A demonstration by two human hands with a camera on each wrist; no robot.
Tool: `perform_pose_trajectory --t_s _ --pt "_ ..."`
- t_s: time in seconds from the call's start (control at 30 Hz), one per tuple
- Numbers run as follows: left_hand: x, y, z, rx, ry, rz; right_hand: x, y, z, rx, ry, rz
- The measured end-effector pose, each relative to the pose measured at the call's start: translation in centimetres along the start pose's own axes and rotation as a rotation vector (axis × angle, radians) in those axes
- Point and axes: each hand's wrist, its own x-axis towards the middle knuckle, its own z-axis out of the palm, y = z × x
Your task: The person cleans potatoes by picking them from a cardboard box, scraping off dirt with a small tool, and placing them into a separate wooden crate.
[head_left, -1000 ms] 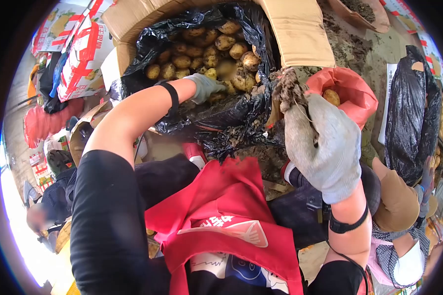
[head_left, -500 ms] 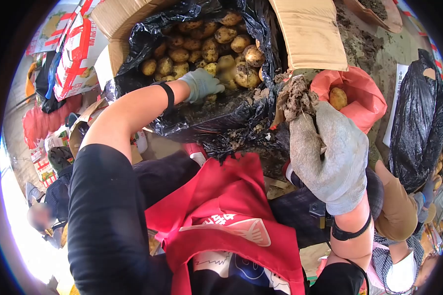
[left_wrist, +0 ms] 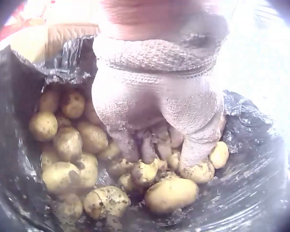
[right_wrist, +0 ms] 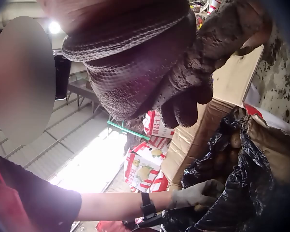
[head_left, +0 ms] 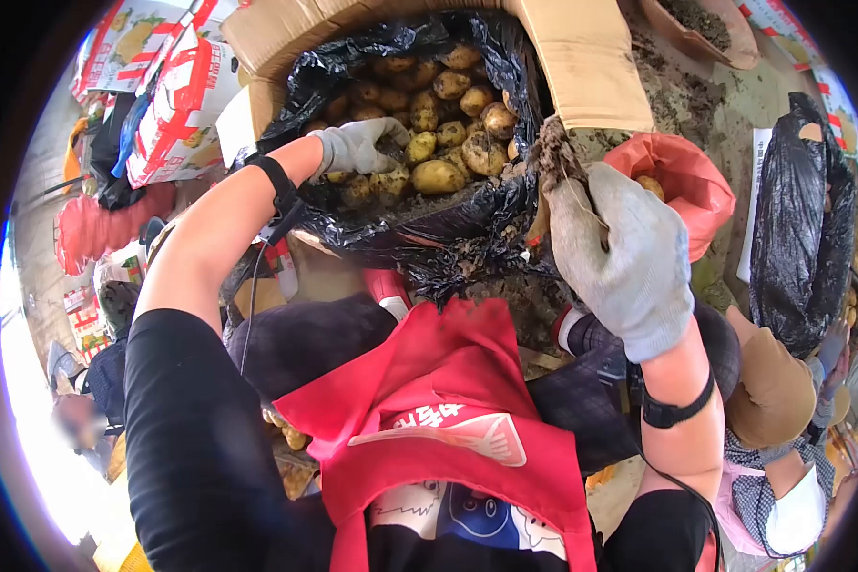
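Note:
My gloved left hand [head_left: 360,148] is at the left part of a black-lined box of potatoes [head_left: 439,176], thumb and fingers apart. In the left wrist view the hand [left_wrist: 157,96] points down with its fingertips among the potatoes [left_wrist: 171,195], some tips hidden; the thumb touches one. Right of the box, my gloved right hand [head_left: 629,253] pinches a muddy brown clump [head_left: 558,153] with thin strands, held up near the box's corner. The right wrist view shows this muddy glove [right_wrist: 135,72] from close by, fingers curled.
A red bag [head_left: 682,181] with a potato inside stands right of the box. Beyond it lies a black plastic bag [head_left: 789,224]. Cardboard flaps [head_left: 596,71] spread outward. Printed cartons [head_left: 186,114] stand at left, and another person's leg [head_left: 772,386] is at right.
My left hand has moved left across the potatoes, and a large potato shows near where it was. My right hand still pinches the clump. The head view has shifted slightly.

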Motion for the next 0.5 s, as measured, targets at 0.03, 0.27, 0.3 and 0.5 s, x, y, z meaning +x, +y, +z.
perform_pose_trajectory --t_s 0.03,0.27,0.3,0.5 --pt "-1.0 1.2 -0.5 0.158 0.018 0.007 0.0 0.0 0.1 -0.005 0.008 0.005" --pt "-0.3 1.3 1.1 0.342 -0.081 -0.004 -1.0 -0.5 0.6 0.021 0.068 -0.030" --pt "0.3 0.8 1.6 0.421 -0.088 0.047 -1.1 -0.5 0.7 0.022 0.067 -0.026" --pt "3.0 4.3 3.3 0.876 -0.205 0.122 -0.7 -0.1 0.2 0.020 -0.019 0.033"
